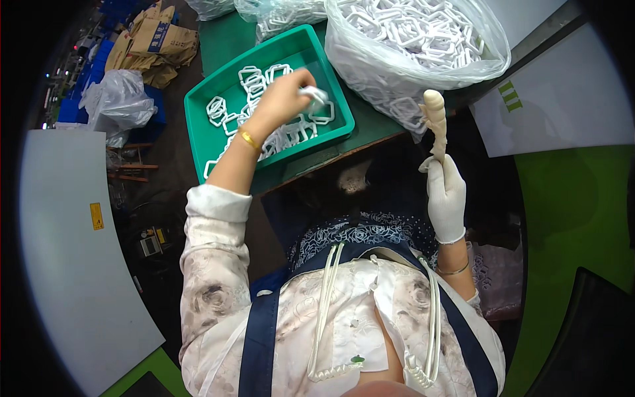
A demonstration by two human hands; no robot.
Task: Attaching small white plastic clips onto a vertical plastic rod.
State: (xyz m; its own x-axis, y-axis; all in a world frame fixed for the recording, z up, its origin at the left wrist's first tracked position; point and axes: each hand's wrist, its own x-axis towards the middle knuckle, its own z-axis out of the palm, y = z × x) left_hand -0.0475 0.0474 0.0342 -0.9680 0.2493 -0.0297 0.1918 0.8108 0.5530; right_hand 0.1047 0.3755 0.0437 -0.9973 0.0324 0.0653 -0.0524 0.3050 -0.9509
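My left hand [286,96] is bare, with a gold bangle on the wrist, and hovers over the green tray [198,116]. Its fingers pinch a small white plastic piece [316,96] above several white hexagonal plastic rings [254,78] lying in the tray. My right hand [445,192] wears a white glove and holds upright a cream-coloured twisted stick-like tool [436,119], its rounded tip near the big clear bag of white rings [417,40].
A second clear bag of rings [278,14] lies behind the tray. The dark green tabletop [228,36] ends just in front of me. A grey panel [59,251] is on my left, cardboard boxes [155,40] and a plastic bag [119,99] on the floor.
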